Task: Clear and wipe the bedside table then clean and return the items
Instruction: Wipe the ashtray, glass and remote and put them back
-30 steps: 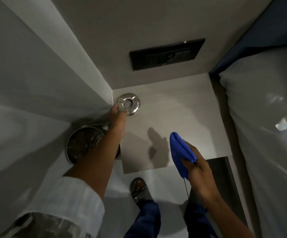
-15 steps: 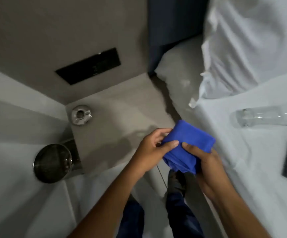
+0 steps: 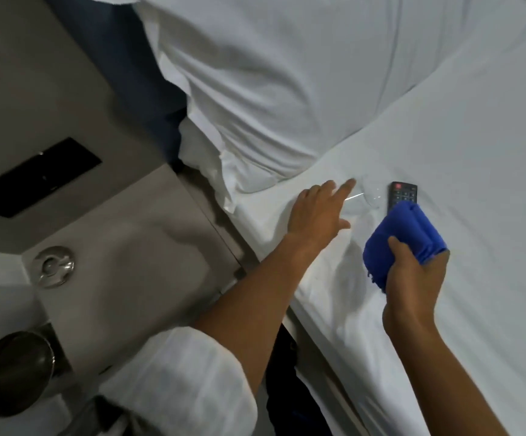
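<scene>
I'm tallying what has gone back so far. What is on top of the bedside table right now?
Only the round metal ashtray sits on the bedside table, near its back left corner. The left arm covers the table's near right corner, so that part cannot be checked.

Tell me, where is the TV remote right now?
The remote lies on the white bed, right of the clear glass, partly hidden behind the blue cloth in the right hand.

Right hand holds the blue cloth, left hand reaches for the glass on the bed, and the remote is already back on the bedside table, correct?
Not quite. The head view shows the remote on the bed, beside the glass. The rest holds: right hand grips the blue cloth, left hand reaches toward the glass.
</scene>
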